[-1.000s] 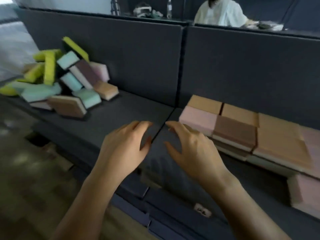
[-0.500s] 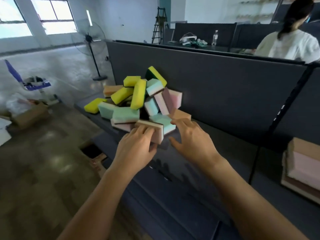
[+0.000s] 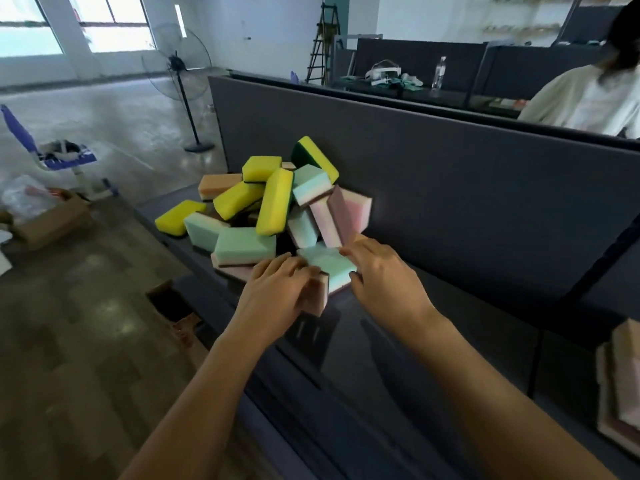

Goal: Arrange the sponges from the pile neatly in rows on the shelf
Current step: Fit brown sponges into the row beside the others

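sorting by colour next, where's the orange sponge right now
In the head view the orange sponge lies on the shelf at the pile's far left back corner, partly behind a yellow sponge.

Sponge pile [image 3: 263, 202] on shelf [image 3: 363, 327], against panel [image 3: 450, 188]

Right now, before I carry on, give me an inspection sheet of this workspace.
Surface: dark grey shelf with upright back panel.
Job's things: jumbled pile of yellow, mint-green and pink foam sponges on the left; stacked pink and tan sponges at right edge.
Clutter: brown cardboard box on the floor.
Grips: left hand lies over a pink-sided sponge, hold unclear; right hand pinches a flat mint-green sponge.
Cables: nothing seen.
Surroundings: black pedestal fan, stepladder, person in white top beyond the panel.
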`<control>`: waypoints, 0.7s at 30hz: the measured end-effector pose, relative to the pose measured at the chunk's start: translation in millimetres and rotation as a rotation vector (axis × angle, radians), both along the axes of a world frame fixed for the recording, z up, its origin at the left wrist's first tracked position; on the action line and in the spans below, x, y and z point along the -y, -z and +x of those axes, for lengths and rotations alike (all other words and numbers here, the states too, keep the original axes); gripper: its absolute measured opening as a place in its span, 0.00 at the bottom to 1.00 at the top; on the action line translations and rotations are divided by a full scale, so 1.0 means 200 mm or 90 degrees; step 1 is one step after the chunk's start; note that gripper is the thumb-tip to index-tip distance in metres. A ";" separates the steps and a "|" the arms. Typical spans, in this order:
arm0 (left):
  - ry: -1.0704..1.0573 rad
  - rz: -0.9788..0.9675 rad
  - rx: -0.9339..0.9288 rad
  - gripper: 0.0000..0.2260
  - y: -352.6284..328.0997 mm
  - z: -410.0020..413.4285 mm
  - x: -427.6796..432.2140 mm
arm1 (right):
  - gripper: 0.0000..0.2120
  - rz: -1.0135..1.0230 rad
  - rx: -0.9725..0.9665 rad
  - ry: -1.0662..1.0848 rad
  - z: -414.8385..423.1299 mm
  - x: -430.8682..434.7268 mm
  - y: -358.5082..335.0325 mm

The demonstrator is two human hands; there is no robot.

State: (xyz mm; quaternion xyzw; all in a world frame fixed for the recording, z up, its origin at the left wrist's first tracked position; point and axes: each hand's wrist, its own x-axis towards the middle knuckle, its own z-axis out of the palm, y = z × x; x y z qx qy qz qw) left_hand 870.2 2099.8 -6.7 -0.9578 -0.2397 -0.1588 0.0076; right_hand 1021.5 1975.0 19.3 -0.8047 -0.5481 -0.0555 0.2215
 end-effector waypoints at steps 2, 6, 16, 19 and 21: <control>-0.008 -0.004 0.030 0.22 -0.02 -0.01 0.00 | 0.19 -0.014 -0.007 -0.011 0.05 -0.05 0.02; -0.031 0.021 0.066 0.23 -0.07 -0.08 0.01 | 0.18 -0.062 -0.031 -0.021 0.07 -0.17 0.06; -0.025 0.035 0.066 0.28 -0.09 -0.20 -0.07 | 0.24 -0.158 -0.049 0.097 0.00 -0.40 0.21; 0.016 0.036 0.064 0.27 -0.10 -0.21 -0.09 | 0.27 -0.115 -0.097 0.102 -0.04 -0.27 0.13; 0.057 0.041 0.075 0.27 -0.11 -0.20 -0.08 | 0.28 -0.078 -0.121 0.129 -0.08 -0.12 0.07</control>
